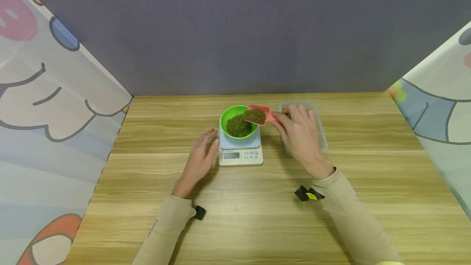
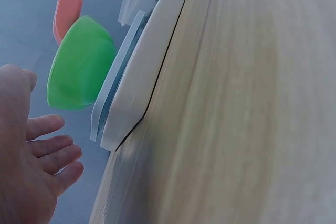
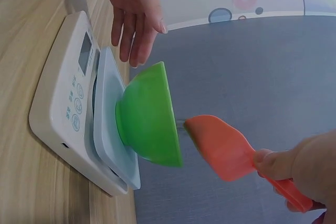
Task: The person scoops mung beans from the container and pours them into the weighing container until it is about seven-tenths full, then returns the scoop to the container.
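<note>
A green bowl (image 1: 224,122) with green beans (image 1: 238,127) in it stands on the platform of a white kitchen scale (image 1: 241,159). My right hand (image 1: 302,134) grips the handle of a pink scoop (image 3: 223,148), which is loaded with the same beans. The scoop is tilted over the bowl's right rim, and in the right wrist view beans seem to fall from its tip. Beside the scale's left edge, my left hand (image 1: 198,159) holds nothing, its fingers relaxed near the bowl; the left wrist view shows its fingers (image 2: 55,153) apart from the bowl.
Under my right hand sits a clear plastic container (image 1: 321,132), partly hidden, with beans inside. A wooden table (image 1: 235,216) carries everything, with a grey panel (image 1: 257,32) behind it and cartoon-printed sheets (image 1: 44,93) at the sides.
</note>
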The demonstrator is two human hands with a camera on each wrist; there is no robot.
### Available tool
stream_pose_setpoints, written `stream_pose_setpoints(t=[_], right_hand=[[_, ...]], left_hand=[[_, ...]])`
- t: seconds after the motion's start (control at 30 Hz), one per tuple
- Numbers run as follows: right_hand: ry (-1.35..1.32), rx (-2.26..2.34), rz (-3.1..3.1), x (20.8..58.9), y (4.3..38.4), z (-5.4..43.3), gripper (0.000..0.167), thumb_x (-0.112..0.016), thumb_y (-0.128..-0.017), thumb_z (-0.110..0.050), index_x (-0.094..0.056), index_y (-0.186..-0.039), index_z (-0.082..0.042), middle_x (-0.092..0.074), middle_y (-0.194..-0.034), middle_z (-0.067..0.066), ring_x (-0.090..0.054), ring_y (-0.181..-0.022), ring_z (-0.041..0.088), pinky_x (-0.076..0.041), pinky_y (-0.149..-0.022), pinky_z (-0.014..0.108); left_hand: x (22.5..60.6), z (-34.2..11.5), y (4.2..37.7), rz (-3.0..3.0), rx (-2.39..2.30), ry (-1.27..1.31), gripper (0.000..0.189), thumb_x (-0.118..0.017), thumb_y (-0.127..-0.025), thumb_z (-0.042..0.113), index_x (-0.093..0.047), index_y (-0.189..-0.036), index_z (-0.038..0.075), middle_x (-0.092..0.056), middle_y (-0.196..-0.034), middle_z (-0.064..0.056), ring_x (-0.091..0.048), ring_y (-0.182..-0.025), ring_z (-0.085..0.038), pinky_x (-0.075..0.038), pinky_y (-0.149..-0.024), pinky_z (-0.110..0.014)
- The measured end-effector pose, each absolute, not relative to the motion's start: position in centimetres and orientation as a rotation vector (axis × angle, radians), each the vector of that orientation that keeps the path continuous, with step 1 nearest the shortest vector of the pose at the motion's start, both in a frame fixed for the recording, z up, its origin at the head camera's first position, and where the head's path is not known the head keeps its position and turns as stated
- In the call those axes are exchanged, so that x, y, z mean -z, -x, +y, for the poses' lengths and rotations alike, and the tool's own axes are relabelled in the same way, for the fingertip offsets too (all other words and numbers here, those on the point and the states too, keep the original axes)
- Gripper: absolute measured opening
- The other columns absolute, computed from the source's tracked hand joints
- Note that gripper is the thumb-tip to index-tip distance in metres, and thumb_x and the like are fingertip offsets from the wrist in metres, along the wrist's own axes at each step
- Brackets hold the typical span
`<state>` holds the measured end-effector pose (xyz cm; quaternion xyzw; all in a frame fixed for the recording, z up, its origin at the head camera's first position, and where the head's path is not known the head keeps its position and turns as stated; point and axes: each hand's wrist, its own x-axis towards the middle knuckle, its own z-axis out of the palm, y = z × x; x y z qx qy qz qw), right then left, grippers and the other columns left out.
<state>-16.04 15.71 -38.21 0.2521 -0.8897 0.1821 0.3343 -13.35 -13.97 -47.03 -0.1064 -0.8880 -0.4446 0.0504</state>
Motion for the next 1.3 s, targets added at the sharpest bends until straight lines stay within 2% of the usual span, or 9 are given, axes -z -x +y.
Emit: stream_pose_setpoints(t=[0.53, 0.93, 1.17, 1.3], right_hand=[[-0.656, -0.403, -2.266, 38.32, 15.97, 15.09, 0.022, -0.079, -0.09, -0.019, -0.08, -0.103, -0.002, -0.059, -0.093, 0.012, -0.046, -0.079, 0.032, -0.034, -0.067, 0.044], [-0.688, -0.241, -2.195, 38.29, 15.87, 14.88, 0.024, -0.078, -0.089, -0.017, -0.078, -0.111, -0.007, -0.061, -0.097, 0.012, -0.049, -0.081, 0.032, -0.039, -0.068, 0.043], [-0.731, -0.126, -2.201, 38.56, 15.67, 15.0, 0.025, -0.063, -0.099, -0.009, -0.075, -0.121, -0.01, -0.06, -0.102, 0.012, -0.052, -0.085, 0.032, -0.044, -0.074, 0.044], [-0.732, -0.116, -2.191, 38.64, 15.66, 15.03, 0.024, -0.062, -0.1, -0.009, -0.075, -0.12, -0.011, -0.061, -0.103, 0.012, -0.054, -0.087, 0.033, -0.045, -0.076, 0.045]], left_hand=[[47.02, -13.99, 13.25, -2.701, 1.346, 0.334, 0.05, -0.046, -0.11, 0.033, -0.051, -0.147, 0.001, -0.046, -0.157, -0.018, -0.042, -0.146, -0.038, -0.032, -0.122, -0.056], [47.05, -14.01, 13.25, -2.7, 1.353, 0.334, 0.049, -0.046, -0.111, 0.034, -0.051, -0.148, 0.001, -0.046, -0.157, -0.018, -0.042, -0.146, -0.038, -0.032, -0.122, -0.056], [46.95, -14.01, 13.2, -2.709, 1.35, 0.324, 0.051, -0.045, -0.111, 0.035, -0.051, -0.148, 0.002, -0.045, -0.158, -0.018, -0.042, -0.146, -0.038, -0.032, -0.122, -0.056], [46.94, -14.03, 13.17, -2.702, 1.355, 0.327, 0.05, -0.045, -0.111, 0.035, -0.051, -0.148, 0.002, -0.046, -0.158, -0.017, -0.042, -0.147, -0.038, -0.032, -0.122, -0.056]])
